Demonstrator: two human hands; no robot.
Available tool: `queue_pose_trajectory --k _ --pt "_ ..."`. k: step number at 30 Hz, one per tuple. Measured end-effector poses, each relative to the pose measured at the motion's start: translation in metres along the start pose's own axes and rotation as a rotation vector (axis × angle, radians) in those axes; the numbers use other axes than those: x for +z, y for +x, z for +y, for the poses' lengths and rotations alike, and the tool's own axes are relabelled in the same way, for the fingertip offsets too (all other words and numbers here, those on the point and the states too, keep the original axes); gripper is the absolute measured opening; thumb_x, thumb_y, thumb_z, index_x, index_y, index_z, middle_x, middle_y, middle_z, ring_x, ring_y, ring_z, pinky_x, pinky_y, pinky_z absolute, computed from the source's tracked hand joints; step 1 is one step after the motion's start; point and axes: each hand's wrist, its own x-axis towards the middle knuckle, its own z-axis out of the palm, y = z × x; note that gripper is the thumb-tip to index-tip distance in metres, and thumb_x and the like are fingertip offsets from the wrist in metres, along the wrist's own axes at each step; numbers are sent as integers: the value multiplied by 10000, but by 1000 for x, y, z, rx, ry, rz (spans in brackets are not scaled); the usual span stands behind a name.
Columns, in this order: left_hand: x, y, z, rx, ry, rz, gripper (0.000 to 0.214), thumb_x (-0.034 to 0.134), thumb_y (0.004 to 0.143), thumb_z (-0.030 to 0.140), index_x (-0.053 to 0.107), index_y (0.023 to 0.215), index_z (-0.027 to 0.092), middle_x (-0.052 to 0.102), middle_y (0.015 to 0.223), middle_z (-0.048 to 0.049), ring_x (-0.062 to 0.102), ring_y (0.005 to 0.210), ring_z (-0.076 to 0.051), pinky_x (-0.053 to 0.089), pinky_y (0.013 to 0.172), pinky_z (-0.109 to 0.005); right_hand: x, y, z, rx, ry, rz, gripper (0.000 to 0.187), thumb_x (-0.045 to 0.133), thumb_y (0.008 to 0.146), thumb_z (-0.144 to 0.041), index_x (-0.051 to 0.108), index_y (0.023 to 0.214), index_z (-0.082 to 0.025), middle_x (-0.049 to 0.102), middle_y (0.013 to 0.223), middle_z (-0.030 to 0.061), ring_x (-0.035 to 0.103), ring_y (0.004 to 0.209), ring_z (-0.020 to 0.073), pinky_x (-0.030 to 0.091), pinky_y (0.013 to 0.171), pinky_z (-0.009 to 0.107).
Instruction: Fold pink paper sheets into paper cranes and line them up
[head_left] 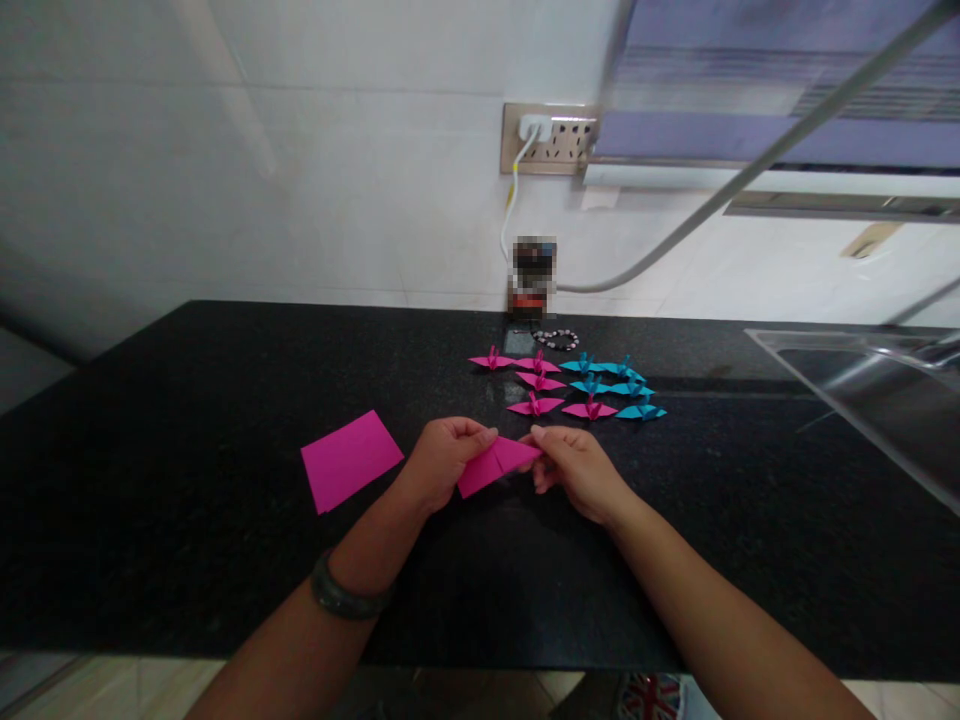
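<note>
Between my two hands is a pink piece of folded paper [495, 466], with a pointed corner toward the right and a crease across it. My left hand [448, 455] grips its left part, thumb on top. The right corner is pinched by my right hand [574, 462], thumb and fingers together. To the left of my left hand lies a stack of pink paper sheets [351, 460]. Just beyond my hands stand several pink paper cranes [535, 404] and, on their right, several blue paper cranes [641, 411], in loose rows.
The black countertop [187, 480] runs back to a tiled wall. A phone-like device [532, 278], blurred out, leans there, its white cable going up to a wall socket [551, 140]. A beaded bracelet [556, 340] lies before it. At right is a sink [862, 400].
</note>
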Motion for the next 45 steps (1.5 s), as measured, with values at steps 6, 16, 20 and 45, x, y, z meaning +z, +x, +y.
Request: queue_pose_trajectory --k 6,16,20,45 --pt "1 -2 0 49 83 18 239 678 590 331 608 685 124 579 575 -2 464 460 -80 325 446 -203 0 -1 -3 79 86 -24 319 578 710 -402 601 588 -108 609 519 21 431 334 39 383 349 164" --pt "5 0 -3 34 -77 48 225 678 595 296 580 703 124 586 595 0 490 486 -81 359 478 -203 4 -1 -2 97 157 -28 253 637 665 -364 583 661 -117 597 568 -1 455 369 35 411 381 168" --pt "6 0 -4 46 -104 20 214 668 608 299 578 693 124 567 581 8 475 481 -73 347 473 -194 3 1 2 -27 95 19 219 654 650 -326 561 680 -130 586 591 -11 448 387 34 394 387 162" --pt "12 -10 0 -33 -129 -332 316 562 720 411 635 766 107 626 666 -51 548 577 -125 415 568 -243 7 -1 -2 -179 71 36 178 582 720 -297 581 819 -148 530 557 -41 463 422 53 393 413 183"
